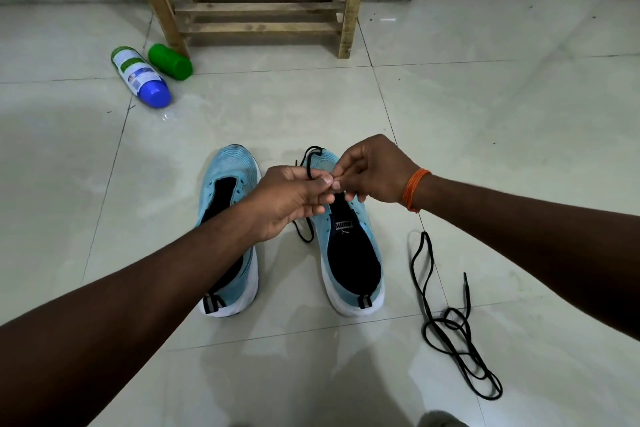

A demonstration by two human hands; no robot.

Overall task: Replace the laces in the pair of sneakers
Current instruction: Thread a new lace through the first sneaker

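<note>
Two light-blue sneakers with white soles stand side by side on the tiled floor, toes pointing away: the left sneaker [229, 191] and the right sneaker [353, 253]. Above the front of the right sneaker, my left hand [287, 201] and my right hand [374, 170] meet and both pinch a black lace [309, 163]. That lace loops over the toe and hangs down beside the shoe's left side. A second black lace [450, 326] lies loose in coils on the floor to the right of the shoes.
A wooden stool frame [259, 7] stands at the back by the wall. A white bottle with a blue cap [140, 76] and a green cylinder [169, 62] lie on the floor at the back left.
</note>
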